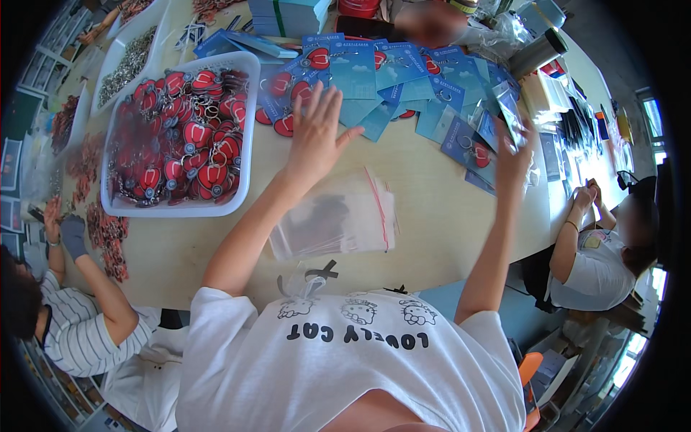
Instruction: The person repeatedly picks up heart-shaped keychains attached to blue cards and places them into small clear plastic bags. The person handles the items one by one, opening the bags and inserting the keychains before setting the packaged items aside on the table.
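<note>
My left hand [317,137] lies with fingers spread at the near edge of a spread of blue cards [353,72]. Just left of its fingers, several red keychains [283,126] rest on the table. Over at the right end of the spread, my right hand [512,155], somewhat blurred, has its fingers around the lower end of a tilted blue card [508,108] that looks to be in a clear sleeve. Below that hand's left side is another blue card with a red keychain [481,154] on it. Between my forearms sits a stack of clear zip bags [335,219] with red seal lines.
A white bin [252,144] heaped with red keychains stands at left. Beyond it are a tray of metal rings [129,65] and piles of reddish pieces [108,245]. A stack of blue cards [288,16] and a metal cylinder [538,54] are farther back. People work on both sides.
</note>
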Demonstrator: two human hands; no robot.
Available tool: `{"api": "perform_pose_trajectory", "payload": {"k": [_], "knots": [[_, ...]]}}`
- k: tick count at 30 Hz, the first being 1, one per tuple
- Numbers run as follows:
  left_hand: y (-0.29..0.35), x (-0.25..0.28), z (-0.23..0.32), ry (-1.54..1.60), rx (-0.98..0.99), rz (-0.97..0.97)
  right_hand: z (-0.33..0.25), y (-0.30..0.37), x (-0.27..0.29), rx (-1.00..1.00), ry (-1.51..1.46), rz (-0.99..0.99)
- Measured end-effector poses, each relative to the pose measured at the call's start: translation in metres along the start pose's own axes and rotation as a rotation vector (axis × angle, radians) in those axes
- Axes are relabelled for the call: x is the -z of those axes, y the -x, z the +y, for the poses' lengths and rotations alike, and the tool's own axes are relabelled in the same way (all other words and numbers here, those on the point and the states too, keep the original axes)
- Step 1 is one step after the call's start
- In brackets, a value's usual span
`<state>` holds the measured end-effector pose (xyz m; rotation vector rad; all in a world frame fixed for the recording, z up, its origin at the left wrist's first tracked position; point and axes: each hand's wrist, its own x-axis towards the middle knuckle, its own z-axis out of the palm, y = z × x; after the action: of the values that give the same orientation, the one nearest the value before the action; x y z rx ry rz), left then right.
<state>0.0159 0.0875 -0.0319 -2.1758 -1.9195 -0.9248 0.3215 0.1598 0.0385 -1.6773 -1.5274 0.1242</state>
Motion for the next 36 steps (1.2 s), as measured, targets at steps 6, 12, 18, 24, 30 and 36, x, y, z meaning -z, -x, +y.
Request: {"api": "perform_pose_trajectory", "payload": {"k": [6, 12, 18, 24, 30, 36], "knots": [[0.009, -0.001, 0.007, 0.014, 0.001, -0.139, -0.113, 0.018, -0.151, 0.36, 0.154, -0.477], [0.003, 0.002, 0.0, 0.193, 0.034, 0.003, -0.103, 0.014, -0.156, 0.234, -0.327, -0.479], [-0.028, 0.033, 0.016, 0.663, 0.216, 0.563, -0.105, 0.012, -0.116, 0.41, -0.757, -0.437], [-0.048, 0.057, 0.029, 1.204, 0.29, 0.189, -0.106, 0.009, -0.082, 0.133, -1.203, -0.67], [-0.041, 0.056, 0.045, 1.337, 0.317, -0.049, -0.103, 0.04, -0.058, -0.262, -1.406, -0.869], [-0.029, 0.047, 0.047, 1.369, 0.425, 0.098, -0.102, 0.066, -0.049, -0.672, -1.437, -0.891]]}}
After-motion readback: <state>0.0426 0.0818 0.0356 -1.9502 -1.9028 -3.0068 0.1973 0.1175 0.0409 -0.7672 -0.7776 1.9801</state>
